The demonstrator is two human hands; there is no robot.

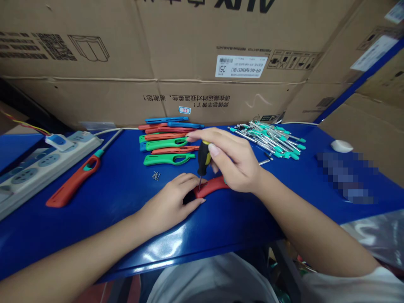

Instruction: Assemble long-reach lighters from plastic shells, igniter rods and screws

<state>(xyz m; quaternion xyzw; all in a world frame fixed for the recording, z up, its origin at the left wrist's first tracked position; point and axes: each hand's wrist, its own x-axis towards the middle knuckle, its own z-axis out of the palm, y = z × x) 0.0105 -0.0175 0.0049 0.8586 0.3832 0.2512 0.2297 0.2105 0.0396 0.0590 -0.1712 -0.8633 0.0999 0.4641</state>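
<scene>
My right hand (235,162) is closed around the black and yellow handle of a screwdriver (203,160), held upright with its tip down on a red lighter (212,187). The lighter lies on the blue table, its right part hidden behind my right hand. My left hand (176,198) grips the lighter's left end between thumb and fingers. A small pile of screws (155,176) lies beyond my left hand. Further back are several green, red and blue handle shells (169,159), stacked side by side.
A heap of metal lighter tubes with teal ends (277,139) lies at the back right. An assembled red lighter (75,179) rests at left beside a white power strip (47,162). Cardboard (189,54) walls the back. A white object (341,146) sits at right.
</scene>
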